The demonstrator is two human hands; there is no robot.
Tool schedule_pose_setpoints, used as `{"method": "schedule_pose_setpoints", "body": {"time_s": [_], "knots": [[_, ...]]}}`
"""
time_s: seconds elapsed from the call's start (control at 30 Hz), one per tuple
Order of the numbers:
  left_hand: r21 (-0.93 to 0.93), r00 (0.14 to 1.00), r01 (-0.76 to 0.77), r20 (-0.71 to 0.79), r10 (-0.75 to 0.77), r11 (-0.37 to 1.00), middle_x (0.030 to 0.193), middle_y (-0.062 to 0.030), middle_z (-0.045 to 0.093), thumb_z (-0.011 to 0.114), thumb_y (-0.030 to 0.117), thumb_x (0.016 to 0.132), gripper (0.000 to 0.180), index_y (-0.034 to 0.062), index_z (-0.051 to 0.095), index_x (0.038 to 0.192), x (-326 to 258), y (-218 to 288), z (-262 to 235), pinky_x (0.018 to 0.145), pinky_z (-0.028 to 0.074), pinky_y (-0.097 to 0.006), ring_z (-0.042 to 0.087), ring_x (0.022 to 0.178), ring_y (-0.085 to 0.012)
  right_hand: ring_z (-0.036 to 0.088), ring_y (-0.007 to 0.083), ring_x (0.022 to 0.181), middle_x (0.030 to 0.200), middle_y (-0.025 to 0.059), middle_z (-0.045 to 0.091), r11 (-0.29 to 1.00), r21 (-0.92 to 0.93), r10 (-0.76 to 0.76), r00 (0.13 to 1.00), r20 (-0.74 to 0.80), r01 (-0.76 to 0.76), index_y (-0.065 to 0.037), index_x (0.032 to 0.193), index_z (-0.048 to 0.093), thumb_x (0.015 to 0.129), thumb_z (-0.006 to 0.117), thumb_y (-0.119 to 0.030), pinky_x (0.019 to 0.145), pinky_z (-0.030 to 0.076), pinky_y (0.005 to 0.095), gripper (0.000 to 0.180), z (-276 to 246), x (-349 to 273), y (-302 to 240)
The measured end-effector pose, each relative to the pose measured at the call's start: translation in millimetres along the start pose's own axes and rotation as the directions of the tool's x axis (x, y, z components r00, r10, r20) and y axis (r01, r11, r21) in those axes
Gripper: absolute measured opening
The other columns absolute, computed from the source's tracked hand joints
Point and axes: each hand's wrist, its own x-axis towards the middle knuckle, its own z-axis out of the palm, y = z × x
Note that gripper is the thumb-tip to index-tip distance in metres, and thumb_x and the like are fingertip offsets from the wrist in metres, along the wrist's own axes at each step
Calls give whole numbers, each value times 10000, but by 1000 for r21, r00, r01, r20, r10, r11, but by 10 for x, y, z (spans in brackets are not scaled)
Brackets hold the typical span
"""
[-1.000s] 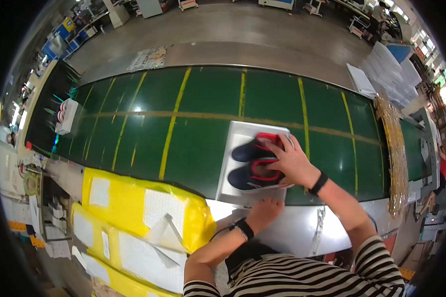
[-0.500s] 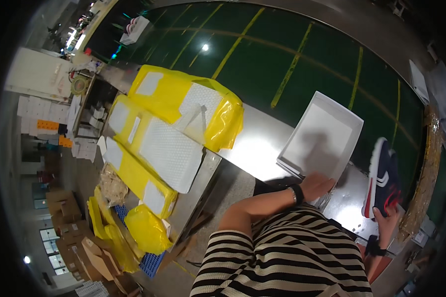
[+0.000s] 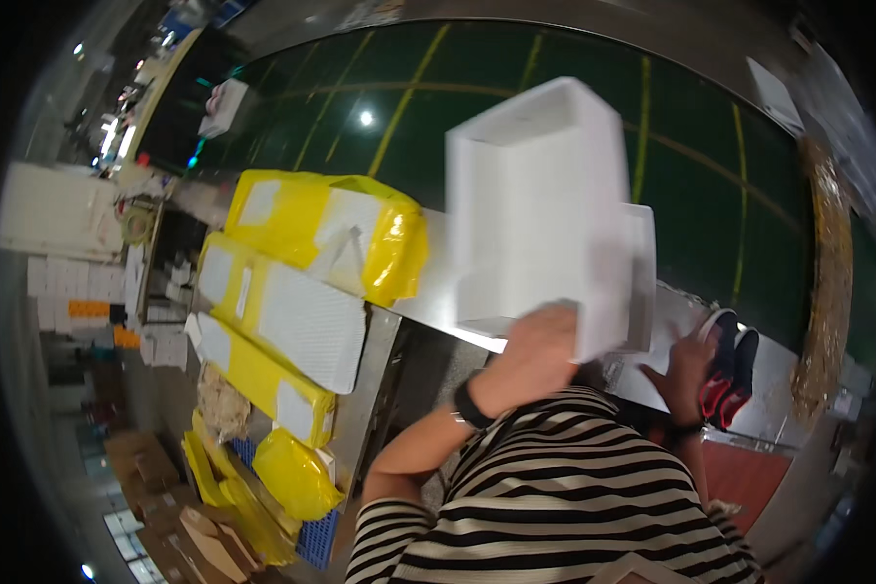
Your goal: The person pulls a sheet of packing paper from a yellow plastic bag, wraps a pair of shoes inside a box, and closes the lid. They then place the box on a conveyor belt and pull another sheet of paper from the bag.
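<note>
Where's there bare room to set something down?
Green belt: one patch between the far-left small box and the white box in the left hand; another between the white tray behind it and the film-wrapped bundle. Crowded: steel edge by the right hand and dark shoes, and the left, under yellow packages.

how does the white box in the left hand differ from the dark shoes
Colour: the white box is plain white; the dark shoes are navy with red. Size: the white box looks clearly larger than the shoes. Pose: the box is held in the left hand; the shoes rest side by side on the metal surface.
</note>
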Motion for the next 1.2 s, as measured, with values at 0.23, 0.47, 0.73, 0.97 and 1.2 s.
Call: {"method": "schedule_pose_setpoints", "body": {"time_s": [0.23,0.47,0.73,0.97,1.2], "knots": [[404,859,178,380,-342,897,863,-98,608,623,31,680,131,75,639,802,-1042,-818,286,708,496,-431,614,866,-296,578,309,1128,1088,94,657,941,310,-261,877,404,137,-186,979,685,824,618,-192,833,510,502,169,1391,159,-144],[294,859,292,337,-385,910,979,-112,623,693,99,702,155,60,662,848,-1199,-874,1175,832,474,-406,591,970,-316,581,346,1158,1175,41,648,986,122,-156,856,494,110,-242,1112,680,752,664,-127,853,533,473,378,1244,-538,11],[1,633,742,-328,-701,670,1097,-195,611,751,188,755,454,6,573,1131,-1884,-1390,-557,865,465,-455,584,1017,-375,611,368,1105,1178,170,662,891,390,-227,972,-58,231,-38,1153,660,733,784,-109,958,481,426,444,406,380,-830],[282,275,949,-515,-811,143,1506,-301,266,838,421,671,991,3,363,1434,-3117,-2201,-1114,1126,197,-576,254,1389,-465,485,390,1242,1448,212,434,456,654,-634,736,-236,603,-103,1287,587,702,782,-66,1061,394,445,617,514,1704,-3844],[304,282,942,-479,-831,145,1518,-232,305,727,415,789,822,42,388,1438,-3722,-2492,-1173,1129,153,-626,249,1403,-455,393,454,1327,1488,213,377,433,295,-884,466,-48,852,-160,1405,477,679,811,-173,1099,350,464,799,1309,1898,-5920]]}}
